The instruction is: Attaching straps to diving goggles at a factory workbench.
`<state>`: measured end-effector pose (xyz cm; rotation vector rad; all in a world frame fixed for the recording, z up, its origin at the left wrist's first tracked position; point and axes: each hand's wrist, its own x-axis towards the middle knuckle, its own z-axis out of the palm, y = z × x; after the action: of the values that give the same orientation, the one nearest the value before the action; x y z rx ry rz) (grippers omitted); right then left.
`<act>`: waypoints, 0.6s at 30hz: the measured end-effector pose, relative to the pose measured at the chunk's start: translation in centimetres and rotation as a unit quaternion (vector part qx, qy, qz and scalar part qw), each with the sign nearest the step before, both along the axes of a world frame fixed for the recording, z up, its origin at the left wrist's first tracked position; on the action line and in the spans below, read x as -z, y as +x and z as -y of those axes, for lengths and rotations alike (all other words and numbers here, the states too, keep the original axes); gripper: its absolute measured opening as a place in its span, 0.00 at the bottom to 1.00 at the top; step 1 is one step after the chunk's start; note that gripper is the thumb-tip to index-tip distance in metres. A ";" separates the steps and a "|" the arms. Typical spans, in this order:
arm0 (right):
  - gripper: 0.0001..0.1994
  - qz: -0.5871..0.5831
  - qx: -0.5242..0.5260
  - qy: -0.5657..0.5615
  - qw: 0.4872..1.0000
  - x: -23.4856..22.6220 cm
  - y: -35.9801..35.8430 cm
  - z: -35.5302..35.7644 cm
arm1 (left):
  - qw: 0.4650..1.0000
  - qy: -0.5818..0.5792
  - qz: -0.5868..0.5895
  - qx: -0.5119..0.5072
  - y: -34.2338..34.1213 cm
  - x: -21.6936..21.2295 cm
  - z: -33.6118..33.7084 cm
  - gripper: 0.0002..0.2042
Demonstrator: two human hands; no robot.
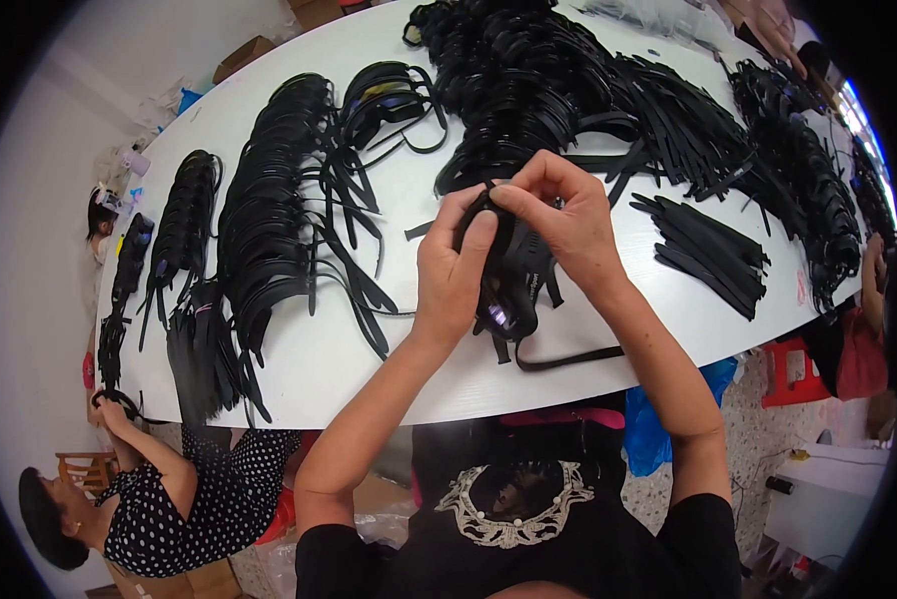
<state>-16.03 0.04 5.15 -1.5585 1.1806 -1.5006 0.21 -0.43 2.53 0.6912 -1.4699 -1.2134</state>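
Note:
Over the near middle of the table I hold a pair of black goggles with a shiny lens at its lower end and a strap trailing below. My left hand is closed round its upper part, thumb on top. At the same end the thumb and fingers of my right hand pinch the goggles' black strap; the exact spot is partly covered by my fingers. A loose strap end lies on the table just below. Beyond my hands, a large heap of black goggles begins.
Rows of stacked goggles fill the left of the white table. A bundle of black straps lies to the right, with a larger strap pile behind. At left a co-worker in a dotted top handles a black item; other people sit at right.

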 end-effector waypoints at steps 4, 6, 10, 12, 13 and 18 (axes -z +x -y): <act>0.08 -0.064 0.010 -0.005 0.998 0.9 -1.6 1.3 | 0.997 0.061 0.033 0.040 0.4 0.2 1.0 0.18; 0.07 0.059 -0.062 0.085 0.993 0.5 -1.2 1.3 | 0.994 0.078 0.042 0.059 1.0 0.7 1.8 0.19; 0.06 0.053 -0.091 0.060 0.993 1.5 -1.5 2.3 | 0.977 0.174 0.012 0.124 1.3 -0.4 2.4 0.20; 0.05 0.046 -0.081 0.061 0.994 1.2 -1.0 2.8 | 0.973 0.189 -0.002 0.134 1.4 -0.4 2.8 0.19; 0.05 0.039 -0.070 0.059 0.995 1.2 -0.8 3.1 | 0.973 0.190 -0.002 0.131 1.5 -0.6 3.1 0.19; 0.07 -0.001 0.173 -0.086 0.981 -2.2 -7.7 9.7 | 0.965 0.157 0.096 0.188 0.2 -0.7 2.2 0.19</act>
<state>-23.75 -9.62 7.31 -1.5181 1.4096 -1.8679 0.45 -2.64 3.23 0.7793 -1.6343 -1.7381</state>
